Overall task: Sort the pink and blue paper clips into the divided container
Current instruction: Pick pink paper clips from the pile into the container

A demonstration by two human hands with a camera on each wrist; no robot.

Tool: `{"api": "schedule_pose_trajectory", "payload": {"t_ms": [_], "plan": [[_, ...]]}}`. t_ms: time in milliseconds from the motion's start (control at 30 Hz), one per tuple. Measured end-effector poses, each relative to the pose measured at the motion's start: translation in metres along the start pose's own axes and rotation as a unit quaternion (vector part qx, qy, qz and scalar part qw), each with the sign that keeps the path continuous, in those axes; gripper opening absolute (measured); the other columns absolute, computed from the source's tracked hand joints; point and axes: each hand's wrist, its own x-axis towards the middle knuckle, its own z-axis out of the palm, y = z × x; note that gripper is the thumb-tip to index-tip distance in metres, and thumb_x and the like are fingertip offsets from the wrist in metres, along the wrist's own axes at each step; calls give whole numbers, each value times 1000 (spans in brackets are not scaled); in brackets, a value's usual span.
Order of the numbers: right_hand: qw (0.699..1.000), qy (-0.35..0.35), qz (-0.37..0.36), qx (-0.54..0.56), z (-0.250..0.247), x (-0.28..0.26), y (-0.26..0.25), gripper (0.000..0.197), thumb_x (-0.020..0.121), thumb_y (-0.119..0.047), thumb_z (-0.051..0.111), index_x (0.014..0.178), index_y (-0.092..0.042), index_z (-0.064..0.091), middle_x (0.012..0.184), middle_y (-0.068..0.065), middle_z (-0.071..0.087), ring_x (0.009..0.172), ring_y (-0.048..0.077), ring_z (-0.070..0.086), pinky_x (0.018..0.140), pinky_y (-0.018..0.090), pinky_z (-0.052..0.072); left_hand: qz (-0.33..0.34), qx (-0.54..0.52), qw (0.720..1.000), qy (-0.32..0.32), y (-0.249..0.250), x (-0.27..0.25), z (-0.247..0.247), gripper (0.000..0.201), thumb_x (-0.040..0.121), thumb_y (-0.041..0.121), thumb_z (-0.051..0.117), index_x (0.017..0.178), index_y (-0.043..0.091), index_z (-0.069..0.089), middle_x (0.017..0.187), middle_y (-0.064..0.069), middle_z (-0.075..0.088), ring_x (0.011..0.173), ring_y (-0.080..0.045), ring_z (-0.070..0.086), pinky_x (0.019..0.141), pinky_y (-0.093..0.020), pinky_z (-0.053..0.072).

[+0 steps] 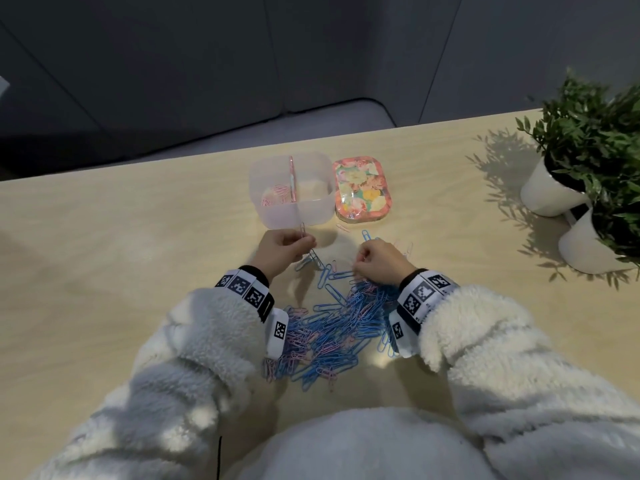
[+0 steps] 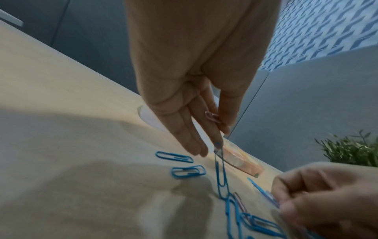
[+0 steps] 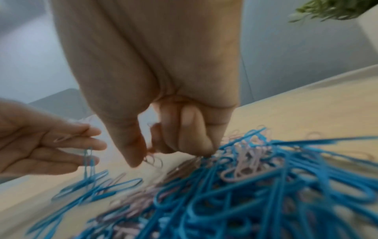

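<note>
A mixed pile of blue and pink paper clips (image 1: pixel 332 327) lies on the table between my wrists. Beyond it stands the translucent divided container (image 1: pixel 313 209), with pink clips (image 1: pixel 275 197) in its left back compartment. My left hand (image 1: pixel 306 242) is just in front of the container. It pinches a pink clip (image 2: pixel 212 117) between thumb and finger, and a blue clip (image 2: pixel 220 176) hangs from its fingertips down to the table. My right hand (image 1: pixel 360 263) is at the pile's far edge, its thumb and forefinger pinching a pale pink clip (image 3: pixel 152 159).
The container's floral lid (image 1: pixel 363 192) lies to the right of it. Two potted plants in white pots (image 1: pixel 550 192) stand at the table's right edge. A few loose clips (image 1: pixel 367 235) lie between the lid and the pile. The table's far edge runs just behind the container.
</note>
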Motion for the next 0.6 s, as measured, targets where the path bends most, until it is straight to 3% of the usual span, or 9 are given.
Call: {"api": "schedule_pose_trajectory", "payload": {"t_ms": [67,200,300,400,433,500,533,600], "plan": [[992,27,15,123,-7,-2,4,14,82,-6,59,68,-9,56,61,0,54,56,12,51,55,24,41,26,0,1000,18,-3,1,-2,18,89,11,58,101,0,67,85,-3,67,79,-11,60,71,-14,51],[941,14,45,336,-16,-4,9,9,85,2,55,84,-7,56,62,9,56,35,5,48,35,18,35,63,-10,997,42,-3,3,0,24,91,8,53,111,-2,62,84,-1,67,71,-1,64,66,-9,52],[900,26,83,426,-17,5,9,21,85,8,40,91,-4,57,68,10,54,41,11,46,40,22,34,91,-17,995,31,1,3,5,23,94,5,48,114,2,58,80,-1,66,62,7,62,60,-8,49],[870,29,123,476,-17,15,4,28,84,3,30,77,-1,57,64,7,46,42,13,41,39,22,30,61,-38,997,16,5,2,10,17,94,2,41,99,12,55,70,-3,60,58,-3,58,51,-14,46],[880,39,128,457,-16,19,1,29,86,-1,31,74,-2,57,62,7,46,38,11,39,36,20,27,36,-57,998,11,5,2,11,21,93,0,38,89,14,53,66,-3,57,57,-8,54,47,-17,42],[939,84,92,322,-11,29,-5,28,89,-8,37,72,-1,59,64,12,52,39,10,42,37,20,30,-11,-81,997,-11,6,2,15,26,87,0,34,71,13,50,54,0,51,53,-14,43,43,-18,33],[968,105,57,219,-8,33,-8,25,89,-10,42,73,-1,59,68,13,56,48,13,47,45,21,35,-34,-76,996,-22,7,2,18,26,85,4,35,65,13,48,50,2,48,52,-15,38,42,-19,29],[993,113,1,33,-3,37,-14,18,88,-15,50,78,-3,60,77,10,61,70,23,56,62,30,47,-61,-37,997,-37,8,0,24,28,87,14,39,60,14,45,50,1,41,50,-14,33,44,-20,25]]}}
